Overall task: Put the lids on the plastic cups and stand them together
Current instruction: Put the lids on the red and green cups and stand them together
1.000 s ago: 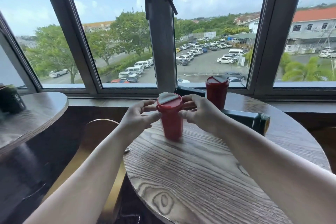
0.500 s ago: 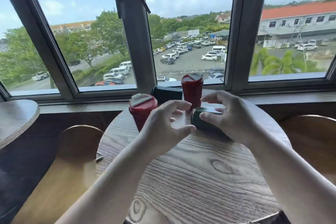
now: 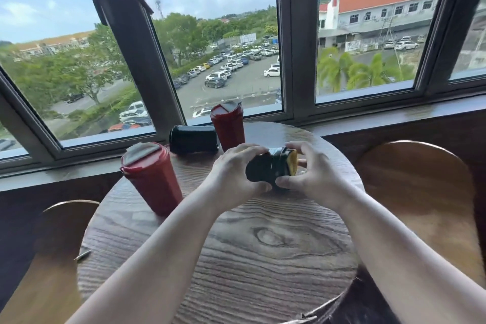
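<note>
My left hand (image 3: 234, 171) and right hand (image 3: 305, 168) both clasp a dark green plastic cup (image 3: 271, 169) lying sideways just above the round wooden surface (image 3: 236, 258); two lidded red plastic cups (image 3: 151, 176) stand apart nearby.

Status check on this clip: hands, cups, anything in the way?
Left hand and right hand both gripping a dark green cup lying sideways. Two red lidded plastic cups upright, apart. Black box between them.
</note>
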